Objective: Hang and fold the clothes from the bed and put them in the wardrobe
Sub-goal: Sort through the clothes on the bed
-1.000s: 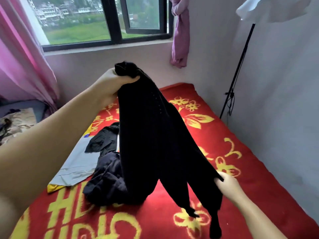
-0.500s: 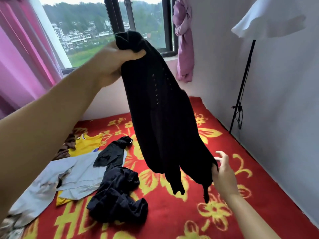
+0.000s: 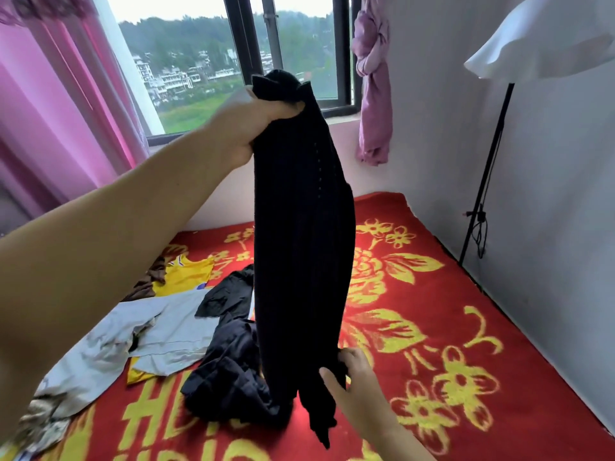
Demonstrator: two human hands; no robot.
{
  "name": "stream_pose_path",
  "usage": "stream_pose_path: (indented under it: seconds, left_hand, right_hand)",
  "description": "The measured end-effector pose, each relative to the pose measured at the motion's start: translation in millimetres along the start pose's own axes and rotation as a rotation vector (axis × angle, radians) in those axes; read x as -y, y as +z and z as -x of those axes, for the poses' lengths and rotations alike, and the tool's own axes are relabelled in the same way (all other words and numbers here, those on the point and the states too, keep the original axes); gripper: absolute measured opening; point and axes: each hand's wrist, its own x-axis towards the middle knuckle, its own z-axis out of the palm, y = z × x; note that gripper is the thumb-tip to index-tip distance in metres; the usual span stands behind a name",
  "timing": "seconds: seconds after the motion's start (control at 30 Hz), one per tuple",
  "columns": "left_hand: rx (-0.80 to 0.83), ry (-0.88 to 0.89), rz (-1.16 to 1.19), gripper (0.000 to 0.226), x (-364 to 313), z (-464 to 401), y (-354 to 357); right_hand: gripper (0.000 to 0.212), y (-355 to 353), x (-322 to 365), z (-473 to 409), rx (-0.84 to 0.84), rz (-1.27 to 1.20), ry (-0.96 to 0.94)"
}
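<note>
My left hand [image 3: 248, 126] is clamped on the top of the black garment [image 3: 299, 234], which hangs above the bed [image 3: 449, 327]; my right hand [image 3: 357, 390] pinches its lower edge, near the clothes pile [image 3: 173, 334]

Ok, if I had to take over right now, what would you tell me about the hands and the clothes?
Left hand: grips the top of the black garment, held up high.
Right hand: pinches its lower edge.
On the bed: a dark crumpled garment, a grey garment, a yellow top.
Done: nothing shows as hung or folded yet.
Left: fold or hang the black garment, then the rest. The wardrobe is out of view.
</note>
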Motion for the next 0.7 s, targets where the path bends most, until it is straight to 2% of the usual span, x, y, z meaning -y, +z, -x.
stream_pose_path:
  seconds: [0.13,0.2,0.23,0.27,0.33,0.4,0.47,0.53,0.6,0.67,0.7]
  left_hand:
    - [-0.051,0.021,-0.025,0.010,-7,3,-16]
    - [-0.062,0.010,-0.007,0.009,-7,5,-23]
    - [-0.061,0.002,0.002,0.009,-6,5,-25]
    - [-0.053,-0.006,0.011,0.009,-5,5,-23]
    - [-0.021,-0.011,0.023,0.008,-5,7,-14]
    - [0.027,-0.002,0.023,0.009,-8,10,-4]
    - [0.081,0.018,0.015,0.010,-15,12,3]
    - [0.107,0.038,-0.013,0.010,-20,13,5]
    - [0.108,0.030,-0.027,0.010,-21,13,2]
    - [0.106,0.018,-0.032,0.011,-17,12,-5]
    - [0.114,0.008,-0.034,0.011,-15,12,-8]
  right_hand:
    - [0.033,-30,-16,-21,-0.354,0.002,0.107]
    - [0.025,-44,-18,-29,-0.334,0.003,0.090]
    - [0.013,-44,-14,-33,-0.243,-0.006,0.070]
    - [0.021,-39,-10,-37,-0.127,0.011,0.048]
    - [0.062,-22,-4,-42,0.058,0.053,0.019]
    - [0.092,-6,1,-52,0.051,0.067,0.027]
    - [0.102,-1,8,-67,-0.091,0.076,0.066]
    - [0.093,-2,18,-81,-0.276,0.123,0.063]
    - [0.066,-9,23,-88,-0.433,0.114,-0.027]
    - [0.034,-25,25,-86,-0.475,0.029,-0.132]
    - [0.025,-35,27,-82,-0.435,-0.056,-0.163]
